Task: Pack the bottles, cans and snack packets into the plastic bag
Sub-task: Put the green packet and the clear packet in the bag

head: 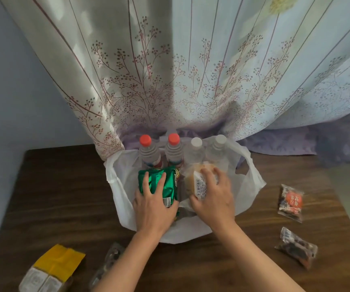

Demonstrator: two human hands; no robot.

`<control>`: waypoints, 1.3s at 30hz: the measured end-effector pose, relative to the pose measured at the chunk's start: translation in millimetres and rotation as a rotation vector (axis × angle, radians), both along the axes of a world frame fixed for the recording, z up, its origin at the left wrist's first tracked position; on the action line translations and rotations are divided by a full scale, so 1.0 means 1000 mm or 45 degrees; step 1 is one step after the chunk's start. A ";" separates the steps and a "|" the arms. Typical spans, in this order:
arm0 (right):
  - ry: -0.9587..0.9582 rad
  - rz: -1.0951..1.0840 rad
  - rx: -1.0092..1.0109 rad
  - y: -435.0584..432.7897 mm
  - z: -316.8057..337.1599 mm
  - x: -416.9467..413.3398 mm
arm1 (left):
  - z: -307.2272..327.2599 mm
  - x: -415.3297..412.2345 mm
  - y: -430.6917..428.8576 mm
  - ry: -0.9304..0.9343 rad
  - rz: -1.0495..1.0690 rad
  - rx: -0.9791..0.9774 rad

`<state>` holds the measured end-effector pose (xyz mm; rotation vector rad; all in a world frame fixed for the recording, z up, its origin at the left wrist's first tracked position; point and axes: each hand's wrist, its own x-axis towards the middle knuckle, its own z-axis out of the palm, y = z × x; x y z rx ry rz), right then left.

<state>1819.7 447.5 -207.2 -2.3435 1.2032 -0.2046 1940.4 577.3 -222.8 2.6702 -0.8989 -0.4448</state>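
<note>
Head view: the bag stands open on the bench, its mouth spread wide, likely so both hands can work inside at once. Along its far wall two red-capped bottles and two white-capped bottles stand upright, heavy things set at the back where they seem to prop the bag up. In front of them the left hand grips a green packet, fingers curved over its top and thumb at its near edge. The right hand holds a bread packet the same way, fingers draped over its far end. Both packets sit side by side within the bag's mouth, just before the bottles. I judge they are being settled into the free near half. No cans show plainly; something printed peeks out beside the green packet, too hidden to name. Left to pack are two snack packets on the bench to the right of the bag, and a yellow packet and a clear packet at the near left. A curtain hangs behind.
</note>
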 end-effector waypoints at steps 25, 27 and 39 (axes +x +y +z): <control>0.168 -0.030 -0.070 0.008 0.008 -0.008 | 0.016 0.005 0.010 -0.163 -0.185 -0.090; 0.161 -0.019 -0.090 0.011 0.012 -0.011 | 0.020 0.003 0.014 -0.179 -0.204 -0.066; 0.086 0.149 -0.221 0.019 0.045 -0.046 | 0.060 -0.026 0.042 -0.343 -0.217 0.016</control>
